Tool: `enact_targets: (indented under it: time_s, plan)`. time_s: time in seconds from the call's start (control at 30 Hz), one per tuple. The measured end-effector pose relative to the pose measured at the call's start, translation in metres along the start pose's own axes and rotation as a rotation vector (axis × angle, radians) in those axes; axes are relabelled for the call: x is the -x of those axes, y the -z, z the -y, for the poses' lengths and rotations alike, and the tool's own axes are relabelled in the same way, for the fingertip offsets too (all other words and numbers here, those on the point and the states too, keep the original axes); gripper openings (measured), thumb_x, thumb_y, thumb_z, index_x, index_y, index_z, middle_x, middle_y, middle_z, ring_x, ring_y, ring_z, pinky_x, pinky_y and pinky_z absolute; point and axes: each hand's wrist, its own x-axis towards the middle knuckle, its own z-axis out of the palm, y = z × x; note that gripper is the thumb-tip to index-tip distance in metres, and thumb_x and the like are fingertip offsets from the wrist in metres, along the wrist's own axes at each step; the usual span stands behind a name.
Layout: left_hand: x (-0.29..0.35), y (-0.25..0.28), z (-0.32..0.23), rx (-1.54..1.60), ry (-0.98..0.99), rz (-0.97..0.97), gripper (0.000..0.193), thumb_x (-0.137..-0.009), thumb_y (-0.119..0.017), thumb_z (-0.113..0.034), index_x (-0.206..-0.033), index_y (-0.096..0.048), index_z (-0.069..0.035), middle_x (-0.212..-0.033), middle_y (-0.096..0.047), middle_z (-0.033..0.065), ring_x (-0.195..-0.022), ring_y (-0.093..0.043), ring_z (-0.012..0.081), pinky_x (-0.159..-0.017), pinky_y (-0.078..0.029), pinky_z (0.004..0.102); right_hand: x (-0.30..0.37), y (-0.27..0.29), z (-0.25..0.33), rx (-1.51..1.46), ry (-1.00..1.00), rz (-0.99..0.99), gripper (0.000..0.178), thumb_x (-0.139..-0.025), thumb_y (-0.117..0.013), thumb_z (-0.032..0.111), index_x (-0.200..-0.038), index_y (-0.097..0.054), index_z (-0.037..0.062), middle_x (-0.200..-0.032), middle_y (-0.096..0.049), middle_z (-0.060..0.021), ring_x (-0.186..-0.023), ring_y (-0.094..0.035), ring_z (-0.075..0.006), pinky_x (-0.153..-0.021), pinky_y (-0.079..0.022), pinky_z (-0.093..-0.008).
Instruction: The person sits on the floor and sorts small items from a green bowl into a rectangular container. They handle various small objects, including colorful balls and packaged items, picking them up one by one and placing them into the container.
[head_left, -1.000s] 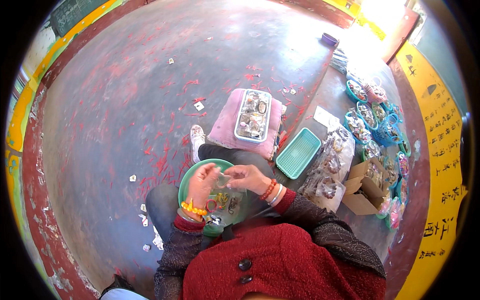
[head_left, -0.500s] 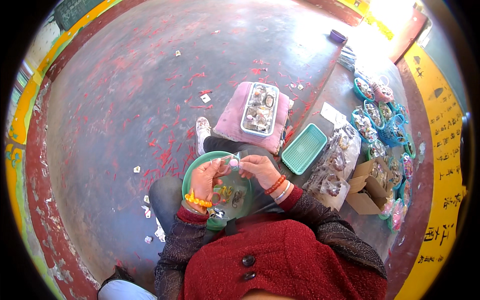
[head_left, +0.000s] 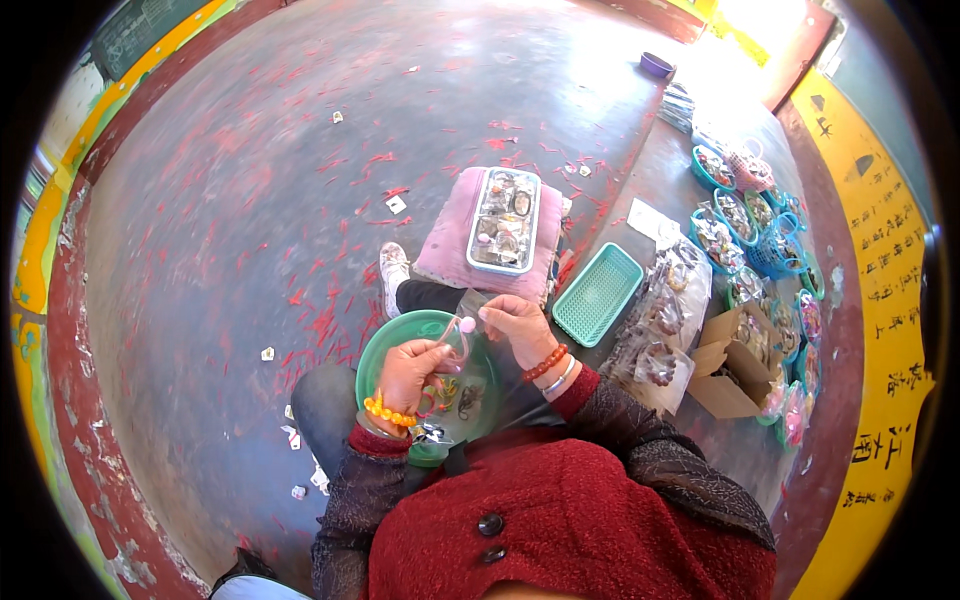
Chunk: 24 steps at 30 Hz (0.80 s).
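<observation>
Above the green basin (head_left: 372, 352) on my lap, my left hand (head_left: 410, 370) is closed on a thin pink elastic loop with a pale pink ball (head_left: 467, 325), which looks like a hair tie. My right hand (head_left: 518, 325) pinches a small clear plastic bag (head_left: 471, 303) just beside and above the ball. Whether the ball touches the bag, I cannot tell. Yellow-green and dark looped pieces (head_left: 466, 400) lie in the basin, partly behind my left hand, with small bagged pieces (head_left: 430, 434) near its close edge.
A white box of bagged trinkets (head_left: 503, 220) sits on a pink cushion (head_left: 450, 235) ahead. An empty teal basket (head_left: 598, 295) stands to its right, beside a pile of plastic bags (head_left: 655, 335), an open cardboard box (head_left: 728, 375) and several filled baskets (head_left: 778, 250). Red scraps (head_left: 325, 320) litter the floor.
My hands have drawn apart, the left lower with the pink loop, the right slightly rightward with the bag. The bag stands out more clearly above the ball. The whole view has shifted slightly.
</observation>
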Motion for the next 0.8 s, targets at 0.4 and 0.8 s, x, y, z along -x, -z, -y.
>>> enact_targets:
  time_s: [0.4,0.8]
  plan:
    - [-0.003,-0.011,0.004,0.035,-0.109,-0.221,0.020,-0.088,-0.060,-0.015,-0.102,-0.065,0.000,-0.086,-0.067,0.0050,-0.076,-0.062,0.0105,-0.055,-0.041,0.0190,0.018,-0.039,-0.016,-0.079,-0.117,0.054,0.014,-0.084,-0.067,0.015,-0.096,-0.065,0.0077,-0.085,-0.063,0.0044,-0.075,-0.055,-0.0038,-0.060,-0.039,-0.0191]
    - [-0.004,-0.011,0.009,-0.062,-0.107,-0.141,0.019,-0.091,-0.056,-0.016,-0.101,-0.066,-0.004,-0.096,-0.068,0.0050,-0.086,-0.062,0.0116,-0.065,-0.044,0.0232,-0.064,0.063,0.041,0.091,0.166,-0.232,0.017,-0.084,-0.064,0.016,-0.097,-0.064,0.0056,-0.077,-0.065,0.0001,-0.070,-0.061,-0.0075,-0.057,-0.041,-0.0197]
